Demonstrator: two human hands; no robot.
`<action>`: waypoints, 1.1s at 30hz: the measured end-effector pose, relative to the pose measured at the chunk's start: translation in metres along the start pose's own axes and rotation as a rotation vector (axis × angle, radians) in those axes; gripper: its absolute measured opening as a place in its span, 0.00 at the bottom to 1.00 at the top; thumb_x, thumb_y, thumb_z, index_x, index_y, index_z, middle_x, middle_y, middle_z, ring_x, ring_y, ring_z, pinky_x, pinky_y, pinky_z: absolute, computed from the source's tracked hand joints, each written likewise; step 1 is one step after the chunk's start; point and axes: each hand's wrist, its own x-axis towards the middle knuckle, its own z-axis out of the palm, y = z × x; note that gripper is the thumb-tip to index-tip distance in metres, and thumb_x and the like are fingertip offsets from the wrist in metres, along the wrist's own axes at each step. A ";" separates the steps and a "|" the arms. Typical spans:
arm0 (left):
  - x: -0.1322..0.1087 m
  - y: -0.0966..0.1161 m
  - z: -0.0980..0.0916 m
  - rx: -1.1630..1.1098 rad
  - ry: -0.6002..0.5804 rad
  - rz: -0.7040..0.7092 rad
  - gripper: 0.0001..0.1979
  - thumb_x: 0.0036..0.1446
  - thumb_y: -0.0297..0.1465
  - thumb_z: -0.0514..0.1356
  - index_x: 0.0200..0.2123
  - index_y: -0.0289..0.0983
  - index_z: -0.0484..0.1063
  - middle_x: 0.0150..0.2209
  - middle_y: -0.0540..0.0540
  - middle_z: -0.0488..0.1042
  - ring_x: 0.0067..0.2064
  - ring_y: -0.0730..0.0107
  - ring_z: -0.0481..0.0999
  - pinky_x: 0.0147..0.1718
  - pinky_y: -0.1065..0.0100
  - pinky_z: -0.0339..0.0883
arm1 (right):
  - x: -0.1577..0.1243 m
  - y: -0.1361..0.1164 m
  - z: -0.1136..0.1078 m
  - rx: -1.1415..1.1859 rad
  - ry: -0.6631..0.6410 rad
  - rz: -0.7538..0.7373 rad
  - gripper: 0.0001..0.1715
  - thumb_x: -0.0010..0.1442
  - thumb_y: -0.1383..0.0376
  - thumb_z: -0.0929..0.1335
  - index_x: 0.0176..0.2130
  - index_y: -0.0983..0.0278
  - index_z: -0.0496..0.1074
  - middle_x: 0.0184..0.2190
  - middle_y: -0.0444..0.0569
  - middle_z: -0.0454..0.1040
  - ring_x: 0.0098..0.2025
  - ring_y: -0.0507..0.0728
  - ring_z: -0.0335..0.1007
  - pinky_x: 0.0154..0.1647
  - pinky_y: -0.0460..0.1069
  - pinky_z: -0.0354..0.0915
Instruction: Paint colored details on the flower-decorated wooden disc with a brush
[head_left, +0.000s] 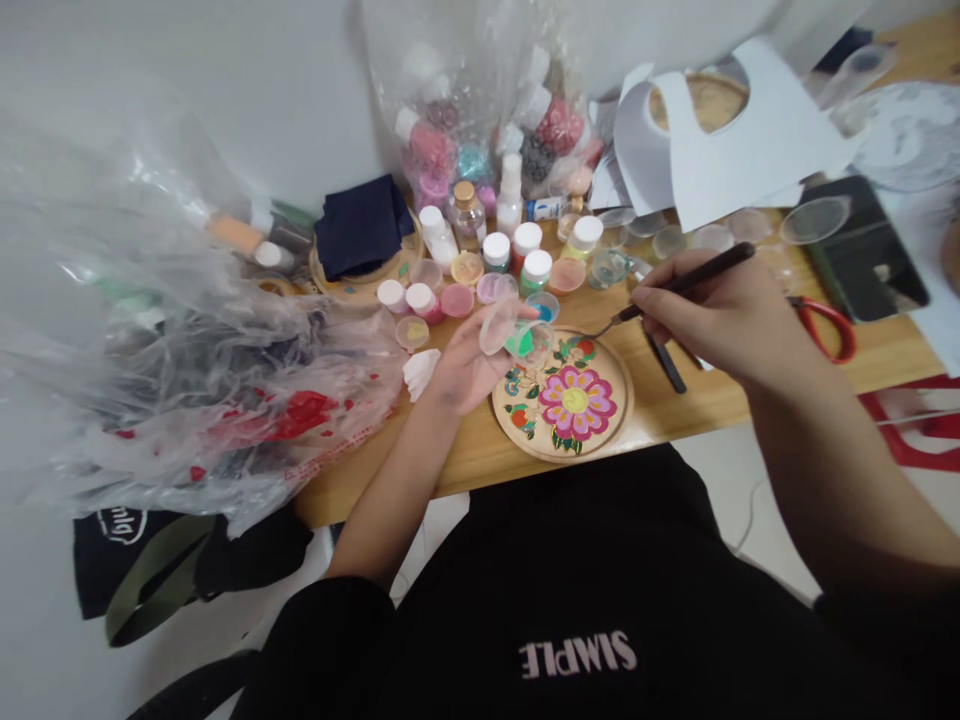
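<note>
My left hand (466, 368) is closed around a small clear plastic cup (531, 345) with green paint in it. The cup's clear lid (495, 328) stands open on the near side. Between the fingers of my right hand (701, 310) is a slim black-handled tool (705, 270) with a thin metal end. Its tip is at the upper edge of a round wooden plate (627, 395), by an orange and green motif; whether it touches is unclear. A large pink and purple flower (576, 402) with a yellow centre fills much of the plate.
Paint bottles with white caps (536, 270) and small open cups (456, 300) crowd the table behind the plate. Plastic bags (247, 400) bulge at the left. A black phone (862, 250), red-handled pliers (829, 330) and white paper sheets (750, 150) lie to the right.
</note>
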 end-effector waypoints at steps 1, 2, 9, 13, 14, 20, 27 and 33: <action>0.000 0.000 0.000 -0.003 -0.002 -0.002 0.18 0.48 0.43 0.77 0.37 0.37 0.82 0.35 0.47 0.82 0.39 0.65 0.82 0.41 0.65 0.77 | 0.000 0.000 0.000 -0.004 0.005 0.007 0.10 0.57 0.75 0.71 0.26 0.64 0.72 0.14 0.41 0.69 0.15 0.48 0.63 0.16 0.44 0.56; 0.000 0.000 0.000 -0.006 -0.003 -0.006 0.18 0.49 0.42 0.76 0.37 0.37 0.82 0.36 0.47 0.82 0.39 0.64 0.82 0.41 0.65 0.77 | 0.000 0.001 0.000 -0.005 0.010 0.009 0.10 0.57 0.75 0.71 0.26 0.64 0.72 0.14 0.41 0.69 0.15 0.48 0.63 0.16 0.44 0.56; -0.001 0.000 0.000 0.006 0.028 -0.025 0.13 0.53 0.39 0.73 0.36 0.37 0.81 0.35 0.47 0.80 0.39 0.64 0.82 0.43 0.63 0.77 | 0.002 0.002 0.001 -0.014 0.013 -0.019 0.09 0.57 0.71 0.73 0.26 0.64 0.72 0.15 0.42 0.69 0.16 0.49 0.62 0.19 0.46 0.56; 0.000 0.000 -0.001 -0.004 -0.007 -0.016 0.14 0.53 0.40 0.74 0.37 0.37 0.82 0.36 0.47 0.81 0.39 0.65 0.82 0.41 0.64 0.77 | 0.002 0.002 0.001 -0.044 0.021 -0.005 0.07 0.56 0.70 0.72 0.27 0.64 0.72 0.16 0.42 0.69 0.17 0.49 0.62 0.20 0.47 0.58; 0.001 0.000 -0.001 -0.006 -0.011 -0.016 0.14 0.53 0.40 0.74 0.37 0.37 0.82 0.36 0.47 0.81 0.38 0.65 0.81 0.41 0.64 0.77 | 0.002 0.001 0.001 -0.049 0.023 0.006 0.07 0.56 0.70 0.72 0.27 0.63 0.72 0.16 0.42 0.69 0.17 0.49 0.62 0.20 0.47 0.59; 0.000 0.000 0.000 -0.011 -0.008 -0.015 0.13 0.53 0.38 0.74 0.37 0.37 0.82 0.35 0.47 0.80 0.38 0.67 0.80 0.41 0.65 0.76 | 0.002 0.002 0.001 -0.087 0.020 0.000 0.09 0.58 0.69 0.73 0.27 0.64 0.72 0.17 0.43 0.69 0.19 0.50 0.63 0.21 0.48 0.59; 0.000 -0.001 -0.001 0.005 0.001 -0.020 0.17 0.49 0.42 0.76 0.37 0.38 0.82 0.37 0.46 0.81 0.39 0.66 0.80 0.41 0.66 0.76 | 0.001 0.002 0.000 -0.076 0.030 -0.020 0.06 0.55 0.70 0.71 0.27 0.63 0.73 0.16 0.43 0.68 0.19 0.49 0.62 0.21 0.47 0.55; 0.001 -0.001 -0.001 -0.003 -0.024 -0.010 0.14 0.52 0.39 0.74 0.38 0.37 0.81 0.36 0.47 0.82 0.40 0.66 0.82 0.43 0.65 0.77 | 0.000 0.004 0.000 -0.097 0.030 -0.062 0.03 0.52 0.66 0.71 0.27 0.63 0.73 0.16 0.43 0.69 0.21 0.50 0.62 0.21 0.47 0.54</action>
